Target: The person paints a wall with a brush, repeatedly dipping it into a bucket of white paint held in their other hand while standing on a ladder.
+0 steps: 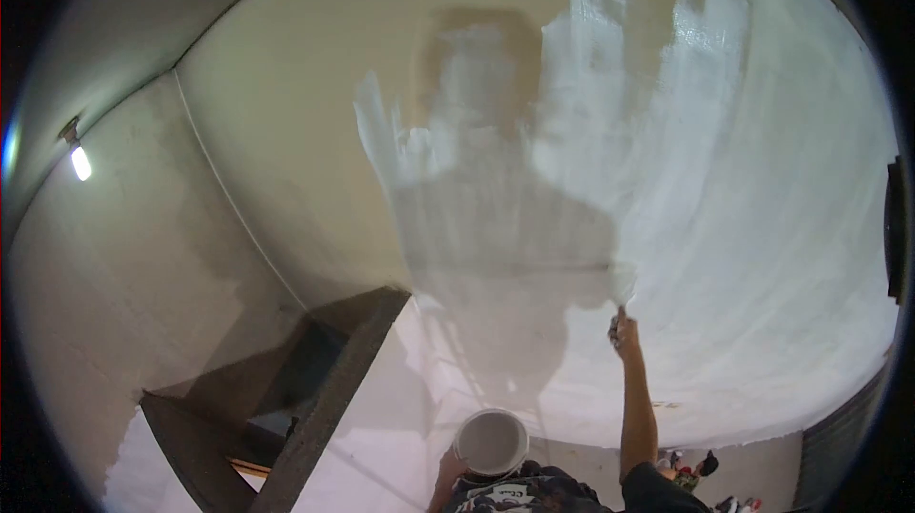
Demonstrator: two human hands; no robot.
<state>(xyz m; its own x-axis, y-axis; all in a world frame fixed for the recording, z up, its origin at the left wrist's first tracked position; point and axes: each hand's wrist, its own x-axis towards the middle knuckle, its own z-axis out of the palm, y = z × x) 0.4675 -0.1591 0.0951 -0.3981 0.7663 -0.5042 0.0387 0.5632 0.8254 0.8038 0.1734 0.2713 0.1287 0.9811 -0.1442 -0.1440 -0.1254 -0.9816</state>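
My right hand is closed around the handle of a paintbrush, its pale bristles against the wall. The arm reaches up and forward. Low in the view, my left hand grips the side of a round bucket with whitish contents, close to my body. Some of that hand's fingers are hidden by the bucket. White paint covers the right and lower wall with ragged upper strokes, some of them shiny. Beige wall shows at the upper left, and my shadow falls across the middle.
A lit bulb hangs at the far left. Dark framing surrounds an opening at lower left. Far below at lower right, another person is partly visible on the floor level. A dark object juts in at the right edge.
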